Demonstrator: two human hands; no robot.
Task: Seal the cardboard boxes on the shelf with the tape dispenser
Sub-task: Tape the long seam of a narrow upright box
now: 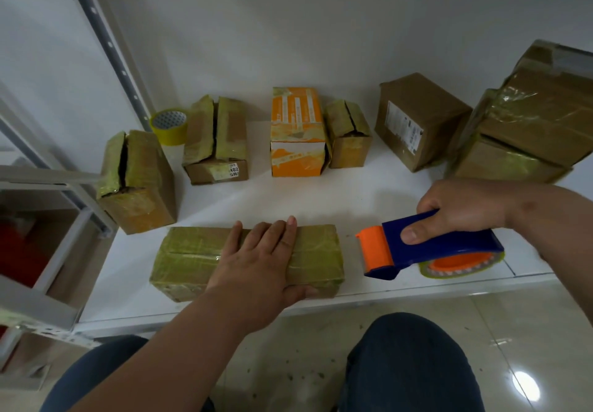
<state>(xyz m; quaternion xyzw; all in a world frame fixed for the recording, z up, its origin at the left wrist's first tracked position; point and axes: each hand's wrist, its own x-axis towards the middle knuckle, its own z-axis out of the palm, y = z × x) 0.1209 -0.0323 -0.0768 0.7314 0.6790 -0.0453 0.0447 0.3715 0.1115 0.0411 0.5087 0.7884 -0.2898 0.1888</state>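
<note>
Cardboard box (192,256): glossy yellowed tape wrap. Tape dispenser (430,244): smooth blue-orange plastic. Shelf (288,199): matt white. Floor (529,347): glossy tile.

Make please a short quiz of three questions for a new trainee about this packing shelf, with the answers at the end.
1. True or false: the left hand lies flat on the long taped box at the front of the shelf.
2. What does the right hand grip? A) a spare tape roll B) the blue and orange tape dispenser C) a knife
3. Fill in: the spare yellow tape roll stands at the back left, beside a box with open flaps; to the right of that box is the ______ and white box.

Key: 1 true; 2 B; 3 orange
</note>
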